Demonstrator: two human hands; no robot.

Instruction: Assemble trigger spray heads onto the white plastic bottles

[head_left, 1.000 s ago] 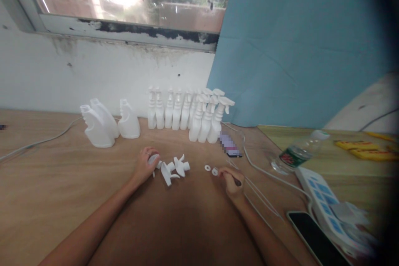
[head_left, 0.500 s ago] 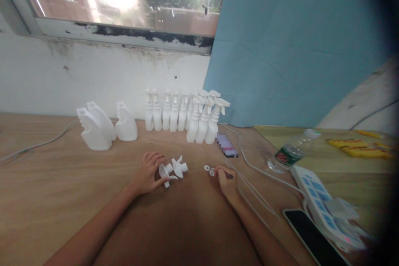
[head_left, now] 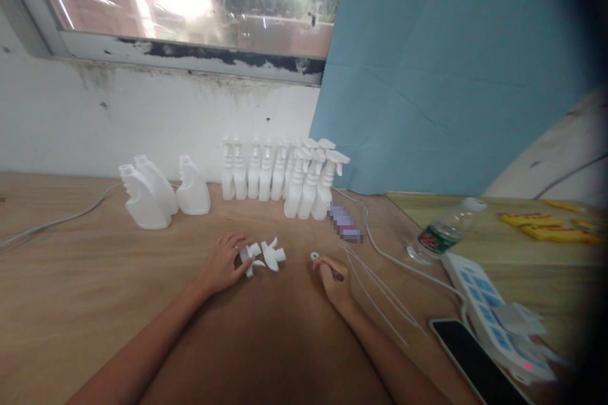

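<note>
My left hand [head_left: 223,264] rests on the wooden table [head_left: 85,291], its fingers curled round a white spray trigger head [head_left: 250,255]. A second trigger head [head_left: 273,254] lies just to its right, untouched. My right hand [head_left: 333,279] is pinched shut beside a small white ring [head_left: 314,256]; what its fingers hold is too small to name. Thin white tubes [head_left: 375,285] lie on the table right of that hand.
Three capless white bottles [head_left: 161,193] and a row of several assembled spray bottles [head_left: 285,177] stand by the wall. At the right are a lying water bottle [head_left: 444,228], a power strip [head_left: 494,316], a phone [head_left: 475,361] and cables. A blue sheet [head_left: 451,69] hangs behind.
My left hand has drawn a trigger head in under its fingers. My right hand has slid left to the small rings; only one ring now shows.
</note>
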